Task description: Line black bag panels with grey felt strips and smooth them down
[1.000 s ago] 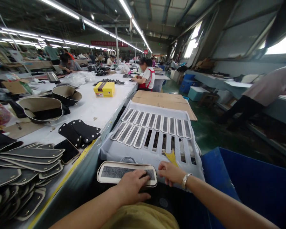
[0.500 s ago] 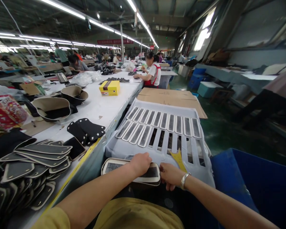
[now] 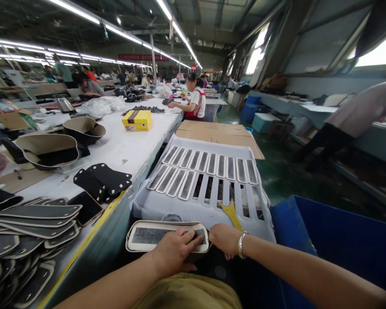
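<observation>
In front of me is an oblong, round-cornered bag body (image 3: pixel 148 246) with a pale rim, and a dark panel (image 3: pixel 146 235) framed in white fills its top face. My left hand (image 3: pixel 176 246) lies over the right half of that panel, fingers stretched across it and thumb by the near edge. At the right end of the bag body, my right hand (image 3: pixel 223 240) is closed on the edge, a silver bracelet at its wrist. Its fingertips are partly hidden. Just beyond, a cloth-covered slotted board (image 3: pixel 186 209) bears two rows of dark, white-bordered panels (image 3: pixel 212 163).
A yellow strip (image 3: pixel 231 214) lies on the board, with cardboard (image 3: pixel 212 128) behind it. Left, the long table (image 3: pixel 128 148) holds stacked dark pieces (image 3: pixel 35 219), open bag bodies (image 3: pixel 48 150) and a yellow box (image 3: pixel 137 120). A blue bin (image 3: pixel 296 231) stands right. Co-workers (image 3: pixel 196 103) are farther off.
My left hand has shifted from a curled pose near the far edge to lying flatter on the panel. The bag body sits slightly lower and farther left in view; my right hand stays at its end.
</observation>
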`<state>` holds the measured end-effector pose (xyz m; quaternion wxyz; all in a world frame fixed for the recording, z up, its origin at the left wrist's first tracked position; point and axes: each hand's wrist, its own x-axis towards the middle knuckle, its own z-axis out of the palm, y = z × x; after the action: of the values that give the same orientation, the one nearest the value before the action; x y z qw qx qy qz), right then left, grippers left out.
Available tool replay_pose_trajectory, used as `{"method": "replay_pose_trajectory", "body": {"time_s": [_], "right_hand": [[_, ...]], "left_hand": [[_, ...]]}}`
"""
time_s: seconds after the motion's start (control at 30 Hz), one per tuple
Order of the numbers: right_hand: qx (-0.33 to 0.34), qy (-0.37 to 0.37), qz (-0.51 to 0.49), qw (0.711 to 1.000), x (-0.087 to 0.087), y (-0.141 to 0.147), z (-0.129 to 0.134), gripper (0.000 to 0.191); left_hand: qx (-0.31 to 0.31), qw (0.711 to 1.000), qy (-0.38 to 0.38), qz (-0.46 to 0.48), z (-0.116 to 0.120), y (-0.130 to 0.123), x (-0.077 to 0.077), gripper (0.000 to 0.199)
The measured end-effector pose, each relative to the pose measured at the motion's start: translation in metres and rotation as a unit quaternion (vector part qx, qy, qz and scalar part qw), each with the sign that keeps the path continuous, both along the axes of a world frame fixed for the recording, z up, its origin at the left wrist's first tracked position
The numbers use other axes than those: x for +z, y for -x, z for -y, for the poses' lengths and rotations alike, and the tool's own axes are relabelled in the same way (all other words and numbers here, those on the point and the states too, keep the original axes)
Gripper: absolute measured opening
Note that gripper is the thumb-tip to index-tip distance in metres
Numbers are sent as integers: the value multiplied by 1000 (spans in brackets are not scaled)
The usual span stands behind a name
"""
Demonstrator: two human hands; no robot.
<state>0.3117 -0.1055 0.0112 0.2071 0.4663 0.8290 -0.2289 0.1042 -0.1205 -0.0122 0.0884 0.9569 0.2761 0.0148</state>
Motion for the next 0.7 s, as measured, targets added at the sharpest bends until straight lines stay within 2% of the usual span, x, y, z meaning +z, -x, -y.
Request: {"method": "replay_pose_trajectory", "body": {"time_s": [0.1, 0.2, 0.37, 0.43, 0.5, 0.53, 0.57, 0.6, 0.63, 0.67, 0.7], "right_hand": [[46, -21, 12, 999, -3, -3, 3, 14], [74, -37, 27, 996, -4, -6, 5, 23], [76, -52, 25, 995, 4, -5, 6, 20], [64, -49, 17, 997, 6, -2, 5, 26], [31, -43, 0, 999, 3, -1, 5, 27], [18, -41, -5, 999, 1, -1, 6, 21], [-10, -29, -16, 999, -1, -1, 7, 13], [-62, -1, -37, 997, -2, -2, 10, 18], [-138, 40, -75, 987, -1, -3, 14, 33], [-220, 90, -132, 962, 2, -3, 18, 45], [-304, 147, -194, 921, 7, -1, 21, 54]], "left_hand": [[7, 1000, 2, -24, 2, -2, 1, 81], [-1, 999, 6, -38, 2, -2, 5, 79], [2, 999, 21, -35, 0, 0, 10, 80], [4, 999, 26, -33, 0, 0, 9, 78], [7, 999, 20, -24, -2, 0, 7, 72], [9, 1000, 15, -18, -3, 0, 5, 68], [13, 1000, 9, -12, -5, 1, 3, 64], [16, 1000, 2, -5, -6, 1, 2, 58], [18, 1000, -5, 2, -6, 2, 1, 54], [19, 1000, -13, 9, -6, 3, 2, 51], [16, 999, -21, 19, -4, 5, 3, 51]]}}
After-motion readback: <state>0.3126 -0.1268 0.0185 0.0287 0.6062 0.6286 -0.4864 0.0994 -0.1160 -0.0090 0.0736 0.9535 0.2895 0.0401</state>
